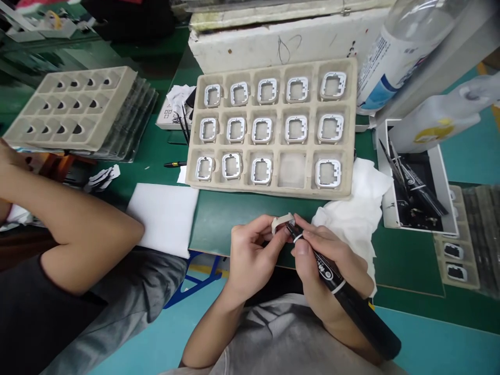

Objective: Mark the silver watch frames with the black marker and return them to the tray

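Between the thumb and fingers of my left hand is a small pale square frame, tilted above the table's front edge. My right hand grips a black marker pen with white lettering, its tip touching or very close to the frame. Just beyond my hands lies a beige compartment tray. Similar white and silver frames sit one to a compartment. One front-row compartment, second from the right, holds no frame.
A co-worker's arm rests at the left beside a white foam pad. Stacked trays stand at far left. Crumpled white cloth lies right of my hands. Farther right are a white box with markers and tweezers, and bottles.
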Demonstrator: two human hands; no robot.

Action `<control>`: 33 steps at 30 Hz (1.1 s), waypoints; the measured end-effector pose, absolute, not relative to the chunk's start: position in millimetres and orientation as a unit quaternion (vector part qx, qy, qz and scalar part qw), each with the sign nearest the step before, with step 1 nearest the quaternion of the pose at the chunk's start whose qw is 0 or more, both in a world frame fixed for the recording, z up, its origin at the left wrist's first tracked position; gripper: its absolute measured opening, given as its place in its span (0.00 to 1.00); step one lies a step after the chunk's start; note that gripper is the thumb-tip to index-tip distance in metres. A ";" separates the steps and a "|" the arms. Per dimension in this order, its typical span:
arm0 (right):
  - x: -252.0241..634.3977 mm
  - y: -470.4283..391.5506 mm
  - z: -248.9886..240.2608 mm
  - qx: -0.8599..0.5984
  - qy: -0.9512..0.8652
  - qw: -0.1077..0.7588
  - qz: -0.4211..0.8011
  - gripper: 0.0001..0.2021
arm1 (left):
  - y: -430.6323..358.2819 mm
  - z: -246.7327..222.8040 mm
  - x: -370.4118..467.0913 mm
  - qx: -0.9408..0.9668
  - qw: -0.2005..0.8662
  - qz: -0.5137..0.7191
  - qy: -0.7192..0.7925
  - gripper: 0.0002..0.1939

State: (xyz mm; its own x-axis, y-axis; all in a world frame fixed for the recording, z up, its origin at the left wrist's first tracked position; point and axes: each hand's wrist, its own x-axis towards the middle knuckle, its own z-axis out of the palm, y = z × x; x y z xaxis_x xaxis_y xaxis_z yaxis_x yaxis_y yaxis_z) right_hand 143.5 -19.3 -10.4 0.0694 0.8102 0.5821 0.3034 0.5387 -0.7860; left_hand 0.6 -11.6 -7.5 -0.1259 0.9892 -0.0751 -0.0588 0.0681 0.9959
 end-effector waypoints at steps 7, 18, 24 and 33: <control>143.4 -16.7 -10.4 -0.430 -0.653 0.588 0.204 0.14 | -14.2 -9.2 0.6 0.455 0.481 0.510 0.549 0.06; 142.0 -19.0 -10.4 -0.442 -0.667 0.576 0.170 0.12 | -14.7 -10.9 -1.0 0.547 0.388 0.470 0.573 0.12; 141.9 -17.8 -8.0 -0.416 -0.695 0.568 0.142 0.12 | -13.6 -8.2 -2.7 0.543 0.395 0.471 0.572 0.11; 139.3 -17.1 -9.3 -0.416 -0.697 0.570 0.131 0.11 | -13.4 -7.4 -4.2 0.515 0.435 0.480 0.562 0.11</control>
State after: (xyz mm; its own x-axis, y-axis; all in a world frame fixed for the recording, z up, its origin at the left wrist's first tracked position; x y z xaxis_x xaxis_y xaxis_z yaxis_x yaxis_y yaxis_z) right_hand 139.3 -17.1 -9.3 -0.0055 0.7287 0.6848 0.4298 0.6200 -0.6564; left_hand -4.2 -13.4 -7.4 -0.0914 0.9958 0.0065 0.1616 0.0084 0.9868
